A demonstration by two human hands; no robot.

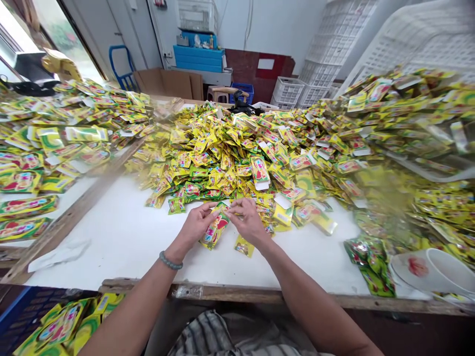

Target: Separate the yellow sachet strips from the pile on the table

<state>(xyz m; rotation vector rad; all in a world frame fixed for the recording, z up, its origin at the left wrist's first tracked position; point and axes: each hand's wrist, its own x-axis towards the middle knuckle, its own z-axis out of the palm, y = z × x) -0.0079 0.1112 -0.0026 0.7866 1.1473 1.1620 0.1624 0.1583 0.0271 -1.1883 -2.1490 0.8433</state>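
Note:
Over the white tabletop, my left hand grips a small yellow and green printed box by its upper left side. The box is tilted, its far end between both hands. My right hand has its fingers pinched at that far end; whether they hold the box's flap or a packet is too small to make out. A loose yellow sachet lies just below my right hand. Beyond my hands rises a large heap of yellow and green sachets, with an open box lying on it.
Flat boxes pile up beyond a wooden divider on the left. At right stand a white basket spilling boxes, green packets and a white cup. A blue crate with filled boxes sits below the table's edge.

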